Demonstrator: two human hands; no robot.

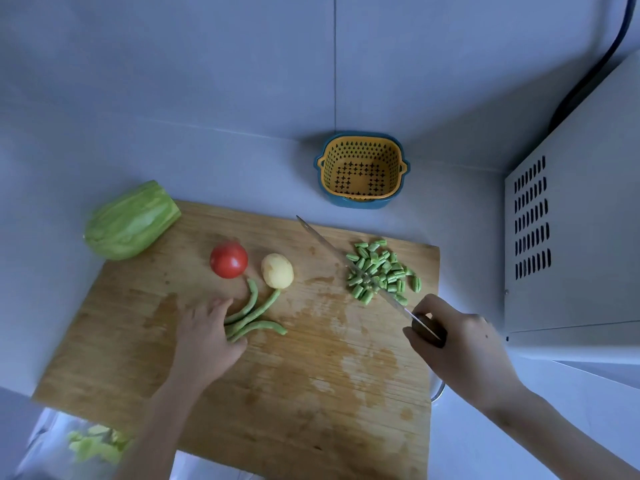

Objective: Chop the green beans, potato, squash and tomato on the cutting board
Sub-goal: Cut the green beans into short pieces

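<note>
Wooden and streaked with wet patches, the cutting board (294,375) carries a smooth round red tomato (228,260) and, just beside it, a pale yellow peeled potato (277,270). A ribbed, light-green squash (131,221) lies at the board's far left corner, partly off the edge. A few long curved green beans (258,311) lie near the middle, just in front of the potato. The left hand (207,337) lies palm down with fairly straight fingers pressing on their ends. A heap of short cut bean pieces (381,270) sits at the far right. The right hand (460,344) grips the dark handle of a knife (332,251), whose thin steel blade slants across the heap, tip pointing away and left.
</note>
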